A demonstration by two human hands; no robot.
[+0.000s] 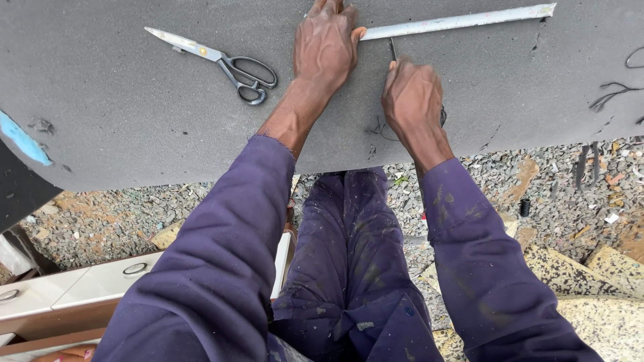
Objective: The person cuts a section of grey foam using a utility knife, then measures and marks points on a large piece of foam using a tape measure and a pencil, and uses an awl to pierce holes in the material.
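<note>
head view: left hand (327, 47) pins straightedge (459, 21) lying left-right.

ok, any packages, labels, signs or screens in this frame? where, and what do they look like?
None in view.
What is there: a grey foam sheet bearing tailor's scissors and a long pale straightedge.
The left hand presses on the straightedge's near end; the right hand grips a thin dark tool beside it.
</note>
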